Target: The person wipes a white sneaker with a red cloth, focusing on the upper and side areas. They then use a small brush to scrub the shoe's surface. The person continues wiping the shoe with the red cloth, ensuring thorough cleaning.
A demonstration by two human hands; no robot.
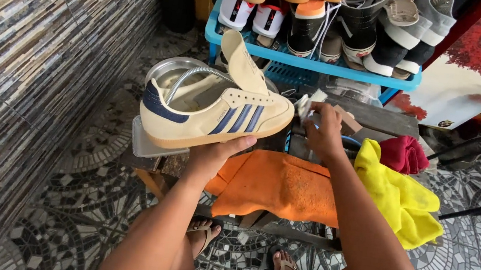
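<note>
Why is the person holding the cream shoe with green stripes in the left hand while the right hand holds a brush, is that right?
Not quite: the stripes are dark blue, not green. The head view shows the left hand holding the cream shoe from below, while the right hand holds a brush.

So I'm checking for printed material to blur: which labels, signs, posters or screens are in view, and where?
Poster: leaning at upper right behind the blue shoe rack, pale with red foliage.
Small round emblem: at the poster's lower edge, dark.
No screens or packages visible.
</note>
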